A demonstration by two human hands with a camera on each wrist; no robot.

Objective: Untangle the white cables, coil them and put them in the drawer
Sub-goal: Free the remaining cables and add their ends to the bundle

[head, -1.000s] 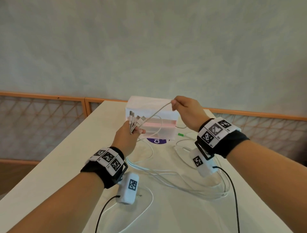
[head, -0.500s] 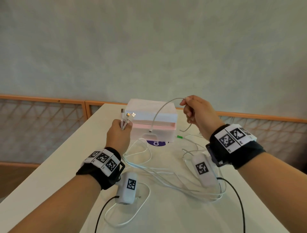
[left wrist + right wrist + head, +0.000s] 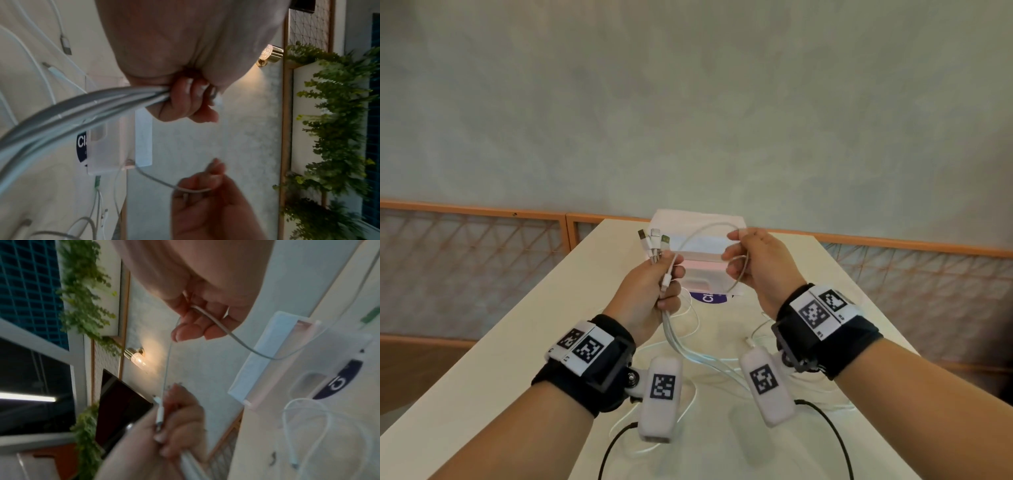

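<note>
My left hand (image 3: 667, 284) grips a bundle of white cables (image 3: 671, 329), and their plug ends (image 3: 652, 240) stick up above the fist. One thin white cable (image 3: 702, 228) arcs from that fist across to my right hand (image 3: 732, 246), which pinches it as a loop. Its plug (image 3: 666, 279) lies against the left fingers. In the left wrist view the bundle (image 3: 82, 113) runs into my curled left fingers (image 3: 183, 99). In the right wrist view my right fingers (image 3: 193, 327) hold the thin cable (image 3: 232, 335). Behind both hands stands the white and pink drawer box (image 3: 702, 270).
The slack of the cables lies in loose loops (image 3: 722, 370) on the cream table (image 3: 551, 342) under my wrists. A dark round sticker (image 3: 709, 298) sits before the box. A green-tipped cable (image 3: 96, 180) lies beside the box. A railing (image 3: 482, 214) runs behind the table.
My right hand has moved left and down toward the left hand with the thin cable. That cable's free end, dangling before, now lies in my left fist. Both hands came closer to me.
</note>
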